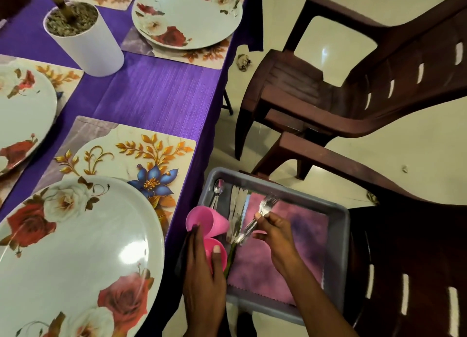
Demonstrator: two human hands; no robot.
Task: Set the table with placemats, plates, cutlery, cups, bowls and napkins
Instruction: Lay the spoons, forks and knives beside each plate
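1. Forks (265, 208): I hold a small bunch of them over the grey tray (345, 225), tines pointing to the far side, handles angled down toward the knives (236, 205) that lie in the tray.
2. Right hand (274, 232): thumb and fingertips are pinched round the fork shafts about mid-length; the other fingers curl loosely.
3. Left hand (204, 268): fingers are wrapped round a pink cup (217, 254) at the tray's left edge. A second pink cup (206, 221) lies on its side just beyond it.
4. Tray contents: spoons (217, 189) at the far left corner, purple napkins (285, 250) over the floor of the tray.
5. Table, left of the tray: the near plate (80, 248) sits on a floral placemat (141, 154); no cutlery is laid beside it yet.
6. Risk: the pinch is light and holds several forks, so one could slide out and drop back among the knives.
7. Risk: the tray appears to rest on a chair (417, 248) seat; pressing on its left edge could tip it.
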